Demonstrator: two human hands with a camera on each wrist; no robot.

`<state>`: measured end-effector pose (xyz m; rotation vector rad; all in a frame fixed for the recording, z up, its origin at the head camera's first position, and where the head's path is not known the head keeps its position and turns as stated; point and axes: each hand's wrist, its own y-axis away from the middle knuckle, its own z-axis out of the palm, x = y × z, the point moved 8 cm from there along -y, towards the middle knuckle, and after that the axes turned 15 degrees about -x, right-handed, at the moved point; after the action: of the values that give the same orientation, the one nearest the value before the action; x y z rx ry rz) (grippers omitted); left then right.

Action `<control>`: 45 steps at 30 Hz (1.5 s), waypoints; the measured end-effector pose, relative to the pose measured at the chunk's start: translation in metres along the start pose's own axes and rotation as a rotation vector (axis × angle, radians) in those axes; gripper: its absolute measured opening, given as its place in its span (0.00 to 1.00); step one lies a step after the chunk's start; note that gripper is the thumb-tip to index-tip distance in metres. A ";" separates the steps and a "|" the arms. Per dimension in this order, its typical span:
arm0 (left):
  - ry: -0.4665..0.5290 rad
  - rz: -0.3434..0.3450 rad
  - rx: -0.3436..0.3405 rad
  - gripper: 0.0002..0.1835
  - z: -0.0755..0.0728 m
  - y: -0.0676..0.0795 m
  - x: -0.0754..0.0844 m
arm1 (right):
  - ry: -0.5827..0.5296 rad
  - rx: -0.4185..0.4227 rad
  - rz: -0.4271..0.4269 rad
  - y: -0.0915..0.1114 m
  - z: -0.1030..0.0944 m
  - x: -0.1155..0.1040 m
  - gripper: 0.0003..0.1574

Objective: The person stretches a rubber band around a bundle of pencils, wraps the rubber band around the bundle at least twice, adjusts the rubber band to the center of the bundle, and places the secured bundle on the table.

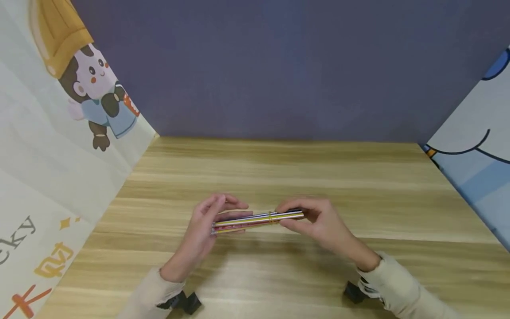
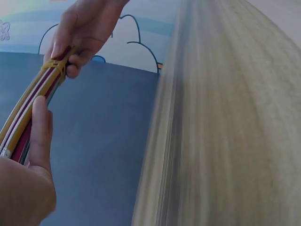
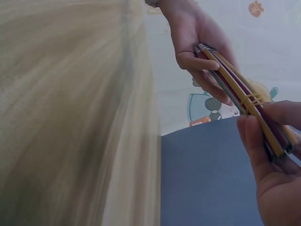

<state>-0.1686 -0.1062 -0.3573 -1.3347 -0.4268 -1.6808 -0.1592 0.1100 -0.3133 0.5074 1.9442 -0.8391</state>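
Note:
A bundle of several striped pencils, in yellow, dark red, white and dark tones, is held above the wooden table. Yellow rubber bands wrap it toward its right end, also seen in the right wrist view as loops round the pencils. My right hand pinches the bundle between thumb and fingers right beside the bands. At the other end, my left hand has its palm against the pencils' silvery ends, its fingers extended along the bundle. In the left wrist view, one straight left finger lies against the pencils.
The wood-grain table spreads beneath both hands. A dark blue-grey panel stands along its back edge. Cartoon-printed sheets flank the left and right. Black wrist mounts show below the sleeves.

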 end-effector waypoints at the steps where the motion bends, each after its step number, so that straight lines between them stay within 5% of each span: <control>1: -0.012 0.002 -0.020 0.16 0.002 0.000 0.000 | -0.001 -0.002 -0.019 0.000 0.001 0.000 0.14; 7: -0.012 -0.010 -0.114 0.15 0.017 0.002 -0.008 | 0.013 -0.018 -0.017 0.003 0.015 0.007 0.14; 14: 0.058 -0.033 -0.102 0.16 0.016 0.002 -0.010 | 0.075 -0.040 0.087 0.000 0.019 0.009 0.17; 23: 0.099 -0.038 -0.088 0.16 0.009 0.001 -0.006 | 0.705 -0.152 -0.117 0.000 0.015 -0.017 0.19; 30: 0.117 -0.044 -0.090 0.18 0.010 0.002 -0.009 | 0.808 -0.081 -0.282 0.001 0.027 -0.024 0.14; 36: 0.158 -0.077 -0.126 0.18 0.020 0.001 -0.019 | 0.886 -0.084 -0.329 0.003 0.039 -0.025 0.16; 41: 0.168 -0.084 -0.160 0.16 0.028 0.001 -0.024 | 1.001 -0.166 -0.277 0.002 0.053 -0.023 0.18; 45: 0.170 -0.082 -0.117 0.16 0.022 0.001 -0.020 | 1.015 -0.183 -0.180 0.002 0.043 -0.020 0.27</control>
<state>-0.1551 -0.0818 -0.3677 -1.2589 -0.2912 -1.8954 -0.1224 0.0795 -0.3110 0.7374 2.9954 -0.5199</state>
